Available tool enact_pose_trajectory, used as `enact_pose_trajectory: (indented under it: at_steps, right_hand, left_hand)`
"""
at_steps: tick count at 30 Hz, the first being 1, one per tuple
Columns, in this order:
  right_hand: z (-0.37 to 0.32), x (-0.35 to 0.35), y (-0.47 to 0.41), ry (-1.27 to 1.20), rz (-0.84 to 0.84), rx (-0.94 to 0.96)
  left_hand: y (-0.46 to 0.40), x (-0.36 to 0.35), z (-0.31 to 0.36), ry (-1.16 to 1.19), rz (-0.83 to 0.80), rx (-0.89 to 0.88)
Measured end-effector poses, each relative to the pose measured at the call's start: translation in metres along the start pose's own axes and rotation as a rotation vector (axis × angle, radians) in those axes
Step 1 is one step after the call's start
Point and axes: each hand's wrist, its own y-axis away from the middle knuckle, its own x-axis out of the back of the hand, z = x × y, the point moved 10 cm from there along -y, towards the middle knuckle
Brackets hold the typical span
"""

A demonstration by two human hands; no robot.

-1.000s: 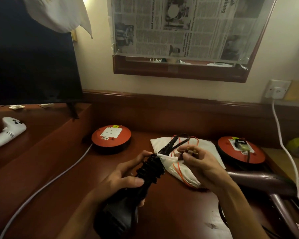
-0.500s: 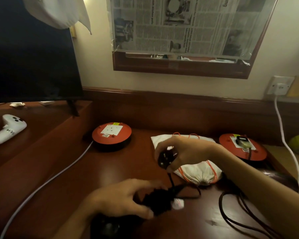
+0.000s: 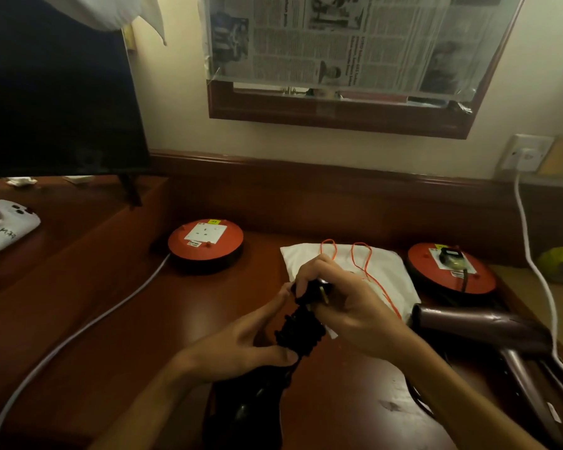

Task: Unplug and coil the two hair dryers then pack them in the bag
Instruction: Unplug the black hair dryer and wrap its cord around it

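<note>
A black hair dryer [image 3: 244, 414] lies at the near edge of the desk with its black cord [image 3: 301, 332] wound around the handle. My left hand [image 3: 241, 345] grips the wound handle. My right hand [image 3: 348, 306] holds the cord's black plug [image 3: 316, 289] at the top of the coil. Behind my hands lies a white drawstring bag [image 3: 390, 274] with orange strings. A second, mauve hair dryer [image 3: 478, 323] lies to the right, and its plug [image 3: 450, 254] sits in the right red socket reel [image 3: 481, 280].
A second red socket reel [image 3: 205, 245] with a white cable [image 3: 78, 332] stands at the back left. A white controller [image 3: 7, 228] rests on the raised shelf beside a dark TV [image 3: 56, 92]. A white cord [image 3: 533, 261] hangs from a wall socket [image 3: 527, 152].
My right hand has brought the plug back down onto the top of the wound cord, close to my left hand. The mauve dryer has come back into view on the right.
</note>
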Motion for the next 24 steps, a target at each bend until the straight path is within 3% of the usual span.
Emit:
enact_pose_trajectory:
  at_steps: [5, 9, 13, 20, 22, 24]
  right_hand:
    - [0.001, 0.0, 0.001, -0.077, 0.001, 0.006]
    - [0.017, -0.012, 0.008, -0.296, -0.049, -0.07]
    - [0.02, -0.017, 0.013, -0.141, -0.083, -0.079]
    - [0.031, 0.018, 0.039, 0.167, 0.474, -0.205]
    - [0.035, 0.009, 0.047, 0.041, 0.492, -0.263]
    - [0.039, 0.002, 0.049, -0.264, 0.494, -0.325]
  left_hand:
    - [-0.004, -0.003, 0.018, -0.096, 0.047, -0.076]
    - [-0.006, 0.004, 0.028, -0.176, 0.137, -0.117]
    - [-0.005, 0.007, 0.028, -0.224, 0.19, -0.141]
    - [0.004, 0.021, 0.035, -0.423, 0.429, -0.157]
    - [0.006, 0.022, 0.035, -0.494, 0.495, -0.146]
    - [0.01, 0.019, 0.037, -0.572, 0.549, -0.14]
